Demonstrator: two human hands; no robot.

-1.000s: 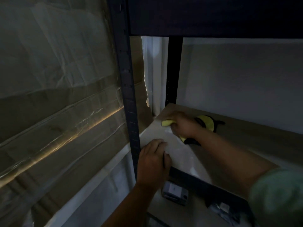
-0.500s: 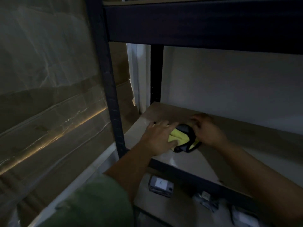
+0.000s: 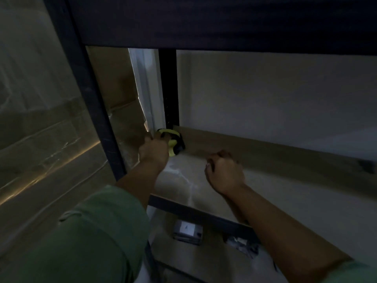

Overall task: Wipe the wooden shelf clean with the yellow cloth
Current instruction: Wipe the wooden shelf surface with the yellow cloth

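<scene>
The wooden shelf (image 3: 271,180) is a pale board in a dark metal rack, dimly lit. The yellow cloth (image 3: 172,141), yellow with a black edge, lies bunched in the shelf's far left corner. My left hand (image 3: 155,152) grips the cloth there, and its fingers hide part of it. My right hand (image 3: 224,172) rests on the board to the right of the cloth, fingers curled into a fist and holding nothing.
A dark upright post (image 3: 89,92) stands left of my left arm, and a dark beam (image 3: 224,21) hangs overhead. Plastic-wrapped cardboard (image 3: 40,129) fills the left. On the lower shelf lie a small grey box (image 3: 187,231) and crumpled wrapping (image 3: 242,244).
The cloth passed from my right hand to my left hand. My left hand carried it into the far left corner, and my right hand drew away to the right and curled shut.
</scene>
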